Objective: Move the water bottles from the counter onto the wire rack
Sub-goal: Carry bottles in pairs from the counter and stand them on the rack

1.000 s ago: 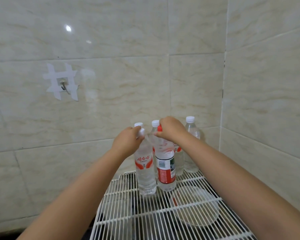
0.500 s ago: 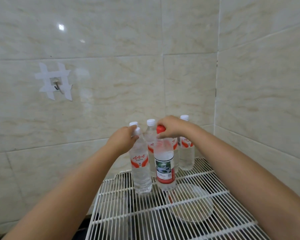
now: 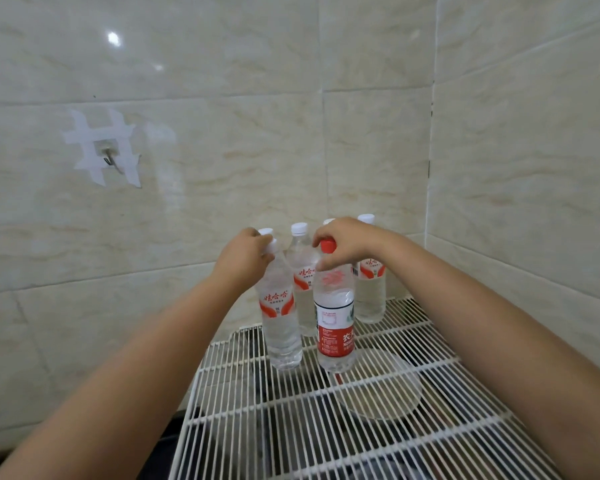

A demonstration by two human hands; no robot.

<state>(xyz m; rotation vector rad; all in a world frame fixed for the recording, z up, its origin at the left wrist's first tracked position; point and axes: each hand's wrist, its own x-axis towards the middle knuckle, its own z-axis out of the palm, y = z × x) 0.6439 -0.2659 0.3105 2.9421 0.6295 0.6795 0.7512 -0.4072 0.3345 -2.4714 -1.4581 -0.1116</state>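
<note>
Water bottles made of clear plastic are stood upright on the white wire rack (image 3: 326, 427), close to its back edge and the tiled wall (image 3: 222, 98). The clear bottle with the red cap and red label (image 3: 335, 327) is pinched at its cap by the fingers of the right hand (image 3: 347, 242). Just beside it, on its left, the clear bottle with the white cap and red-and-white label (image 3: 280, 320) is gripped at its top by the left hand (image 3: 245, 256), whose fingers are curled round the neck. Both bottles are seen resting on the wires. Behind them, more white-capped bottles (image 3: 303, 271) are lined up against the wall, the last one (image 3: 370, 292) near the corner. Bare wires are left open in front, toward the near edge. A round pale dish (image 3: 378, 389) is seen under the rack, to the right of the red-capped bottle.
</note>
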